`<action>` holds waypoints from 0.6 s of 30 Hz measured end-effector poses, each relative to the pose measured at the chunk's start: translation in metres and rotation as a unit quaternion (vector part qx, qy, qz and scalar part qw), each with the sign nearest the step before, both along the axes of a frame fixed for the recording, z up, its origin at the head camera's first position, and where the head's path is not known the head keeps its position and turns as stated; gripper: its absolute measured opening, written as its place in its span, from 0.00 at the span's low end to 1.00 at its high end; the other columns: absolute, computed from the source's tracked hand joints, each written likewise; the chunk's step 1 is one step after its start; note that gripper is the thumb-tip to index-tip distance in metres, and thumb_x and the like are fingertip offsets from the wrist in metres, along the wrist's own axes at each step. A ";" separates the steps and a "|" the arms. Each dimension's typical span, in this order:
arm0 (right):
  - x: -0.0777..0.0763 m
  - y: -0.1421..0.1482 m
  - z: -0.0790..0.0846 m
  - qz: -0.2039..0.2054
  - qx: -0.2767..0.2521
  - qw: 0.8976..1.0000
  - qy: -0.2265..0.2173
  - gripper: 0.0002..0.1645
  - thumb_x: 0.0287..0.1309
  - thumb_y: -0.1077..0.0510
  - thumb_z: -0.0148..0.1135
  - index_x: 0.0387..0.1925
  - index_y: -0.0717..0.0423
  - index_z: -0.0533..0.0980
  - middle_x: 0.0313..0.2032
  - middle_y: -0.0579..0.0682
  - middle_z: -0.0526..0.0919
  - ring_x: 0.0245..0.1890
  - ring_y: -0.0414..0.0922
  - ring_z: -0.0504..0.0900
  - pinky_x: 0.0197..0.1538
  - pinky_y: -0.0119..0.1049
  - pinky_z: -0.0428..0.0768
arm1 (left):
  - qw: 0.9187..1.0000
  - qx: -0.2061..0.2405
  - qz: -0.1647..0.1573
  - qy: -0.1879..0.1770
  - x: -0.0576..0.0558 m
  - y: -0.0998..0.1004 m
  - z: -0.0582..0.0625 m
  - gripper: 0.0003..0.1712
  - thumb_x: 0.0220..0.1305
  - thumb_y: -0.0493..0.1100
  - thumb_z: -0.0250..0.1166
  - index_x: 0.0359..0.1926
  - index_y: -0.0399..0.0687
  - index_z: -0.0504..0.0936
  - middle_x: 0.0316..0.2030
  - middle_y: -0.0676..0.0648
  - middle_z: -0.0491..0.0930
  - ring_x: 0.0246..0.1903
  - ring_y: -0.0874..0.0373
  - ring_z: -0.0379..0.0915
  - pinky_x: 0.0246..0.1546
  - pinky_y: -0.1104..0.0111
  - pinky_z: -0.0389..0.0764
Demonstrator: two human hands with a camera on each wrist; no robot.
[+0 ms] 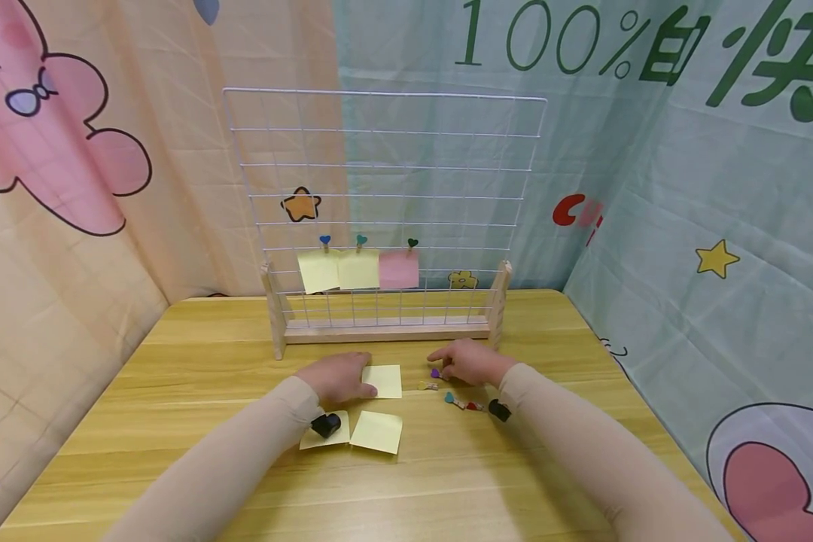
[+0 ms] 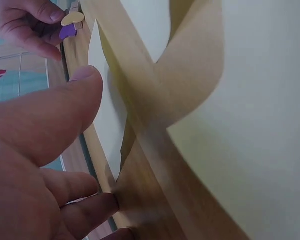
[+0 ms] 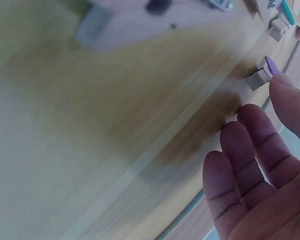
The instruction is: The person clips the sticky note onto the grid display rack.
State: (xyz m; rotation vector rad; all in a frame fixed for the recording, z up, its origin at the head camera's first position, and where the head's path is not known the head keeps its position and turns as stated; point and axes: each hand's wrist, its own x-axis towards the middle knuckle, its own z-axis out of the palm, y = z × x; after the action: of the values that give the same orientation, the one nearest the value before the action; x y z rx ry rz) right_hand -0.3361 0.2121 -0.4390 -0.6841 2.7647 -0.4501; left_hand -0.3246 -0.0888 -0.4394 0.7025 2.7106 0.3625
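Note:
My left hand is at the left edge of a pale yellow sticky note, its thumb and fingers spread apart. In the left wrist view that note stands just beyond the thumb. The right hand is low over the table with its fingers extended. Its thumb is at a small wooden clip with a purple heart; in the right wrist view the thumb tip meets the purple heart, and no finger visibly closes on it. Nearby lie clips with a yellow heart, a blue heart and a red heart.
Two more yellow notes, the left one and the right one, lie nearer me. Behind stands a white wire grid in a wooden base. Clips hold two yellow notes and a pink note on it. Printed curtains surround the table.

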 end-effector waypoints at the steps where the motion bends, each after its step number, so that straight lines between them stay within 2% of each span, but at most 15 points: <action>1: 0.000 0.000 0.001 0.000 0.000 1.000 -0.002 0.24 0.71 0.60 0.67 0.66 0.48 0.81 0.43 0.46 0.89 0.38 0.39 0.81 0.52 0.41 0.85 | 1.000 0.000 0.002 -0.002 0.000 0.000 0.001 0.45 0.72 0.60 0.68 0.77 0.39 0.65 0.73 0.38 0.73 0.73 0.40 0.70 0.75 0.49 0.69; 7: -0.003 -0.001 0.000 -0.002 0.003 1.000 -0.009 0.21 0.71 0.58 0.67 0.63 0.47 0.83 0.38 0.43 0.85 0.36 0.40 0.78 0.46 0.38 0.81 | 1.000 -0.006 0.015 -0.013 -0.002 0.001 0.005 0.47 0.71 0.61 0.68 0.78 0.39 0.64 0.73 0.38 0.72 0.74 0.40 0.68 0.75 0.49 0.68; 18: -0.003 -0.003 -0.003 -0.007 0.009 1.000 -0.012 0.17 0.72 0.57 0.66 0.60 0.45 0.86 0.38 0.43 0.85 0.35 0.40 0.78 0.44 0.37 0.80 | 0.999 -0.033 0.008 0.029 0.000 0.007 -0.002 0.46 0.68 0.61 0.71 0.74 0.36 0.70 0.69 0.37 0.77 0.69 0.39 0.74 0.72 0.49 0.73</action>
State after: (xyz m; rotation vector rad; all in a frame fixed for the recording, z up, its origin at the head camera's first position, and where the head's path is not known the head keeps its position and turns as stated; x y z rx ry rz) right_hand -0.3388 0.2094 -0.4417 -0.6508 2.7491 -0.4329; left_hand -0.3246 -0.0819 -0.4412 0.6843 2.7701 0.2573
